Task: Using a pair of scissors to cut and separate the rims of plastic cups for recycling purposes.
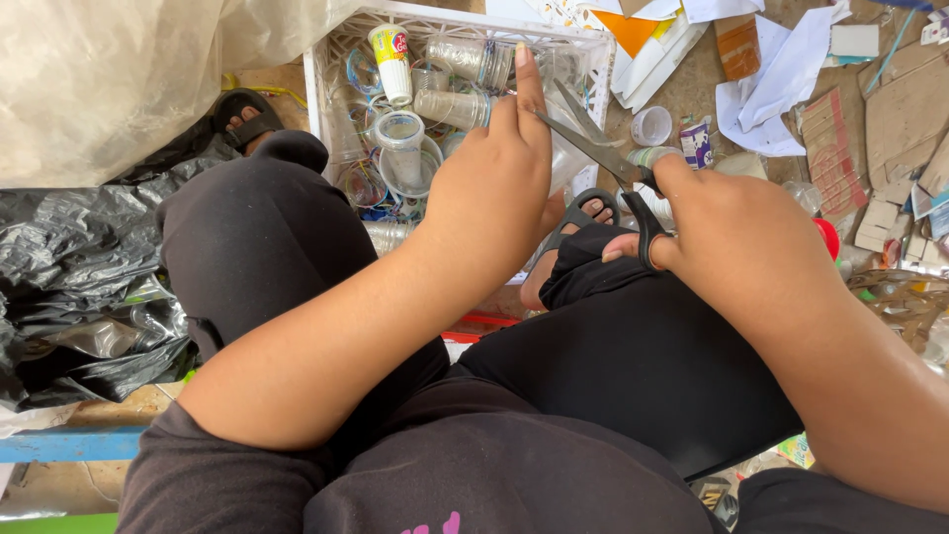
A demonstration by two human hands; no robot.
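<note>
head view is showing us gripping black scissors [608, 163] by the loops in our right hand [736, 232], blades open, while our left hand [494, 178] is pinching thin, bendy, slippery clear plastic [563, 163] over the white crate [326, 109].

Crate [318, 99] ahead of the knees, cups and bottles [453, 107] lying in it, left hand [494, 183] over its right part, scissors [593, 148] in the right hand [736, 232] just right of the crate, paper and cardboard scraps [781, 79] further right, plastic sacks [89, 257] left of the crate.
</note>
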